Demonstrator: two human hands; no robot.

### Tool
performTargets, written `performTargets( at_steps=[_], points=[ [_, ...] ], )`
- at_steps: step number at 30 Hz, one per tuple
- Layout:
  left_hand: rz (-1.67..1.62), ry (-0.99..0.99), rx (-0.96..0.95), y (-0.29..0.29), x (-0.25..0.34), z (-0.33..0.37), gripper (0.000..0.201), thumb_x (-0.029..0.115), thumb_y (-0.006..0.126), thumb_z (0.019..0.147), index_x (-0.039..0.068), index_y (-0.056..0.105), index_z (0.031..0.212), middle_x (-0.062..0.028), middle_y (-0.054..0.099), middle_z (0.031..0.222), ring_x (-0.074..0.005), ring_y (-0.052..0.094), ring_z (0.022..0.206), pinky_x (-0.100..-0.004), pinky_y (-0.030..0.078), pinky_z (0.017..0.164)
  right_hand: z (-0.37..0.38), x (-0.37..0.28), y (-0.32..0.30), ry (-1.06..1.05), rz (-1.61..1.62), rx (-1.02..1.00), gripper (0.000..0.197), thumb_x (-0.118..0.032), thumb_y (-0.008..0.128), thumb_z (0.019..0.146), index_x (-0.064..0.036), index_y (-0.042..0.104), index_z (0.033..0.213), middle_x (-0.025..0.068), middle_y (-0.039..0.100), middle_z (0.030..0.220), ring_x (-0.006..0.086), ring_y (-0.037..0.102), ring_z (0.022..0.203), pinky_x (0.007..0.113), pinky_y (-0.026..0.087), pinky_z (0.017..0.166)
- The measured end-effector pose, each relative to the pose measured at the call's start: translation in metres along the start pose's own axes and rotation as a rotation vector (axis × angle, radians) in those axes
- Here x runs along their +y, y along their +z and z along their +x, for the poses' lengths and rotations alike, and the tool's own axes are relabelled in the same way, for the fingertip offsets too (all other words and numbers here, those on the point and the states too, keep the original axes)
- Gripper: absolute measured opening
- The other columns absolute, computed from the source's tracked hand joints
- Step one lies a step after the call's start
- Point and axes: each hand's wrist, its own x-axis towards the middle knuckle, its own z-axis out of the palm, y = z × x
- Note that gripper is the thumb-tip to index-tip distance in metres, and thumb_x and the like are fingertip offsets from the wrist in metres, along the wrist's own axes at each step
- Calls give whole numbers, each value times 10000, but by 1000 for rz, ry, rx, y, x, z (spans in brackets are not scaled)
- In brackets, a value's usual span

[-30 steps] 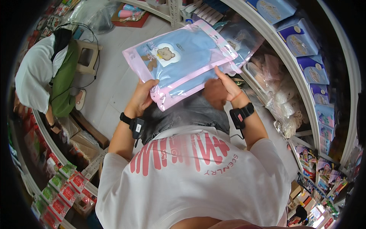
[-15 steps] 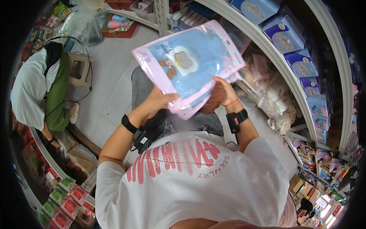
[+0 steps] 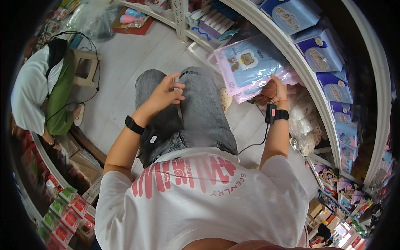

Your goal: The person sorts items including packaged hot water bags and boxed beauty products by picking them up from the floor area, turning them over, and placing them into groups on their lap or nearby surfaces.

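Note:
My right hand [image 3: 279, 88] grips the near edge of a flat pink-and-blue plastic packet [image 3: 254, 62], with a bear picture on its front. The packet is tilted at the edge of the right-hand shelf. Something brown [image 3: 268, 91] shows beside the right fingers; I cannot tell its kind. Above my lap, my left hand [image 3: 168, 92] holds nothing, its fingers loosely bent and apart. Black straps with small boxes sit on both wrists.
Blue tissue packs [image 3: 314, 54] line the curved white shelf [image 3: 287, 46] at right. Clear bags of pale goods [image 3: 304, 121] lie below. On the left, a person in green trousers [image 3: 60, 96] bends beside a beige stool [image 3: 86, 66]. A red box [image 3: 131, 25] stands far back.
The packet has moved right, from in front of me to the shelf, in my right hand. My left hand has let go of it and drawn back over my lap.

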Motion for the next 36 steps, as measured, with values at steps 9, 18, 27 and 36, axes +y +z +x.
performTargets(
  at_steps=[9, 18, 27, 36],
  points=[
    [53, 95, 371, -34, 6, 5, 471, 114, 521, 967, 111, 372, 1413, -87, 583, 1194, -151, 643, 847, -255, 530, 674, 175, 1, -97, 233, -415, -204, 535, -359, 756, 783, -55, 541, 1166, 115, 630, 943, 260, 623, 684, 428, 539, 568],
    [-40, 84, 396, -31, 12, 10, 431, 105, 497, 976, 45, 380, 1386, -98, 605, 1124, -128, 628, 746, -218, 513, 588, 167, 45, -23, -228, -1218, 221, 524, -281, 672, 779, 13, 544, 1193, 216, 616, 1095, 332, 613, 941, 419, 508, 786],
    [-79, 100, 277, -33, 16, 23, 319, 134, 510, 973, 32, 494, 1275, -74, 635, 1042, -88, 606, 707, -192, 480, 559, 152, 76, -37, -223, -1336, 286, 380, -214, 548, 794, 70, 652, 1022, 305, 630, 1074, 423, 584, 1095, 437, 452, 936],
    [481, 389, 466, -35, -3, 37, 265, 227, 615, 930, 31, 605, 753, 22, 553, 672, -58, 468, 619, -231, 377, 545, 45, 65, 18, 294, -239, -256, 250, -258, 591, 874, -17, 636, 921, 122, 676, 848, 257, 669, 785, 354, 539, 701]
  ],
)
